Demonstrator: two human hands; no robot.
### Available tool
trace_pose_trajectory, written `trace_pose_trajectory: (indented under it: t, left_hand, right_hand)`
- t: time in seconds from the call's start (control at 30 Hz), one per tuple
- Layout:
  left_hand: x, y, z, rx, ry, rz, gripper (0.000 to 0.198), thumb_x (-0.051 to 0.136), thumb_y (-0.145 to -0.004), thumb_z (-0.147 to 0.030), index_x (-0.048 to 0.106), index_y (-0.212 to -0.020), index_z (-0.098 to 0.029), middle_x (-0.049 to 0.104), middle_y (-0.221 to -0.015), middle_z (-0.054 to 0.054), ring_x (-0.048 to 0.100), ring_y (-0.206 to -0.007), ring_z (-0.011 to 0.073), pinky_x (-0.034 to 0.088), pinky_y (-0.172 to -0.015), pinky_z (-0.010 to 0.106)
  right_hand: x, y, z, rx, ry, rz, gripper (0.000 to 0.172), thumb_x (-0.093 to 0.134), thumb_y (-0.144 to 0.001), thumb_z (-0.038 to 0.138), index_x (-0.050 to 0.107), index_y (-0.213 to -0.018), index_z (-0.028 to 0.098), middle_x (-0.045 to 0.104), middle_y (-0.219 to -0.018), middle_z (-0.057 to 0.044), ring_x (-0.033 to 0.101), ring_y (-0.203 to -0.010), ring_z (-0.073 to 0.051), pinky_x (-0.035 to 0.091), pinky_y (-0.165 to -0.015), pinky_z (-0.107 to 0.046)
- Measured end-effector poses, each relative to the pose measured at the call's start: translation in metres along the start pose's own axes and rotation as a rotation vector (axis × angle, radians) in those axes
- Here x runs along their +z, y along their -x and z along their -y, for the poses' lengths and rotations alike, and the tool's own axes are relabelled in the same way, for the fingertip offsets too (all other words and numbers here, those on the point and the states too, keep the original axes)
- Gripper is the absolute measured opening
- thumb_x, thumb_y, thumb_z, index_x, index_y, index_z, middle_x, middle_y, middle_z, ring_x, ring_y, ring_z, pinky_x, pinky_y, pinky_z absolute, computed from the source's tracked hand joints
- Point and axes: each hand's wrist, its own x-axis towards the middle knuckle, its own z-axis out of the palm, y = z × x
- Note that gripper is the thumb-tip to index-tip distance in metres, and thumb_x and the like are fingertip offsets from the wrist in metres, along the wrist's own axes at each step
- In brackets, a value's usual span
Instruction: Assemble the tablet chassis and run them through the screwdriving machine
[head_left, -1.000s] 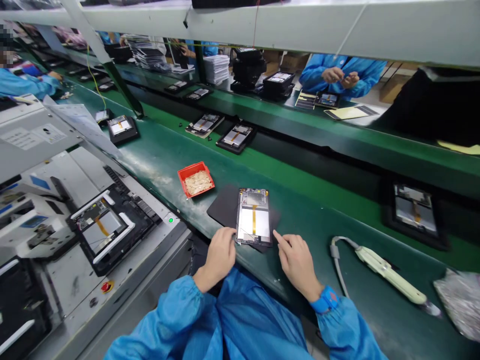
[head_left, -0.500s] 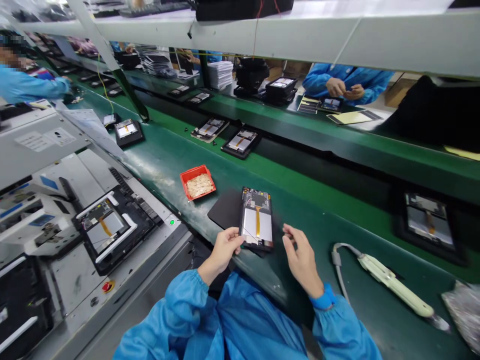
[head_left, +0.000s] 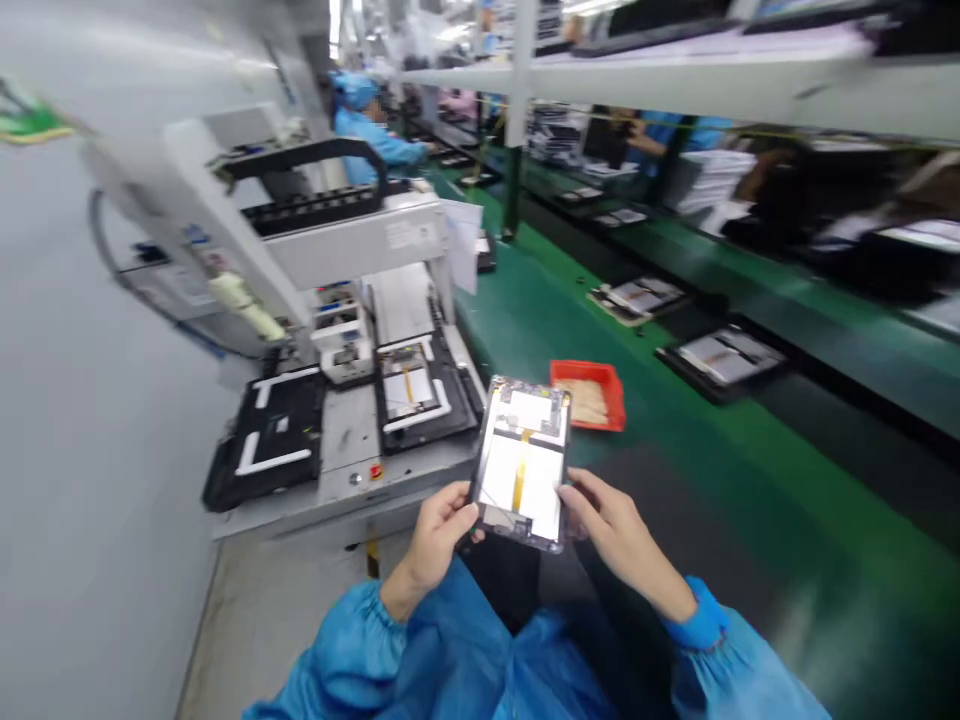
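Observation:
An open tablet [head_left: 523, 462] with a silver back plate and an orange flex strip is lifted off the green belt [head_left: 675, 470], held between both hands. My left hand [head_left: 439, 535] grips its lower left corner with curled fingers. My right hand [head_left: 611, 530] pinches its lower right edge. Both sleeves are blue. The view is smeared by motion.
A red tray [head_left: 589, 395] of small parts lies on the belt just beyond the tablet. A grey machine [head_left: 360, 250] at left holds a tablet in one black fixture [head_left: 420, 395]; a second fixture [head_left: 270, 445] beside it. More tablets [head_left: 720, 355] lie farther along. A person in blue [head_left: 371, 130] works behind.
Both hands picked the tablet up from the dark mat and brought it toward me. My head turned left, so the machine now fills the left half of the view.

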Motion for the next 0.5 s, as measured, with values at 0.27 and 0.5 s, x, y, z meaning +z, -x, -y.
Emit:
trace_pose_trajectory:
  t: [0.27, 0.5]
  left_hand:
    - [-0.129, 0.065, -0.025, 0.108, 0.040, -0.703, 0.034, 0.078, -0.074, -0.040, 0.072, -0.100, -0.019, 0.070, -0.084, 0.004, 0.056, -0.063, 0.0126, 0.047, -0.056, 0.023]
    - [-0.155, 0.077, -0.022, 0.074, 0.102, -0.899, 0.040, 0.083, -0.067, -0.046, 0.074, -0.097, -0.021, 0.071, -0.088, 0.005, 0.058, -0.070, 0.0166, 0.049, -0.057, 0.024]
  right_hand:
    - [0.198, -0.233, 0.088, -0.396, 0.582, 0.003, 0.040, 0.055, -0.087, 0.020, 0.057, -0.126, 0.012, 0.059, -0.126, -0.018, 0.051, -0.117, -0.029, 0.038, -0.102, -0.040]
    - [0.289, -0.297, 0.110, -0.360, 0.548, -0.028, 0.057, 0.067, -0.073, 0.015, 0.052, -0.128, 0.007, 0.045, -0.143, -0.025, 0.034, -0.134, -0.038, 0.017, -0.112, -0.056]
